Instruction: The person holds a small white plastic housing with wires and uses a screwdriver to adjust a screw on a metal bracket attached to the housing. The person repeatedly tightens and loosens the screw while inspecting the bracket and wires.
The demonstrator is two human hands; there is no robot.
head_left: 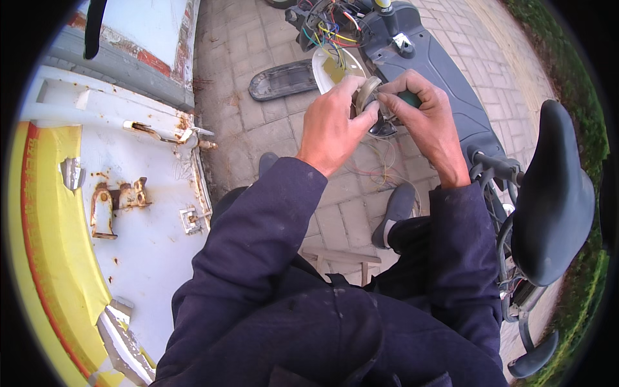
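Observation:
Both my hands meet in front of me, above the paving. My left hand (333, 124) is closed around a pale, ring-shaped piece (367, 94), its thumb and fingers along the rim. Right beside it, my right hand (427, 116) pinches close to the piece's edge with thumb and forefinger. A dark green, rounded thing (410, 99) lies in its curled fingers; most of it is hidden, so I cannot tell its kind. Below the hands a small dark part (382, 129) shows, with thin loose wires (385, 169) hanging near the ground.
A partly stripped electric scooter (429, 61) stands ahead, with bundled coloured wires (332, 32) exposed. Its black seat (553, 200) is at my right. A white shell (325, 68) and a dark long tray-like cover (282, 80) lie ahead. A rusty white metal panel (151, 238) borders my left.

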